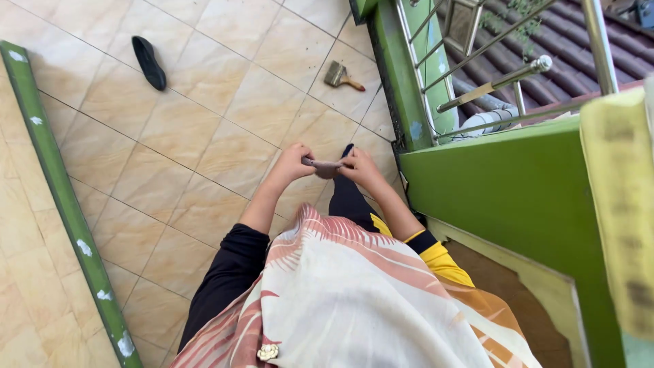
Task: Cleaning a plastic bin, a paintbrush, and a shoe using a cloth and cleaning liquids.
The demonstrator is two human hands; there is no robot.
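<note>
Over the tiled floor (204, 123) by the green wall (504, 184), we're mid-fold w/ a brownish sandpaper piece (325, 165) pinched btwn left hand (289, 165) & right hand (363, 170); next probably needs firmer creasing.

Open tiled floor (204, 136) is lying free from nine to twelve o'clock, interrupted only by a black shoe (148, 63) and a paintbrush (343, 75). A green wall (518, 184) and railing (490, 85) are blocking three o'clock.

Beige tiled floor (204, 102) w/ dark grout, green wall (518, 177) at right (glossy), metal railing (490, 85), daylight
</note>
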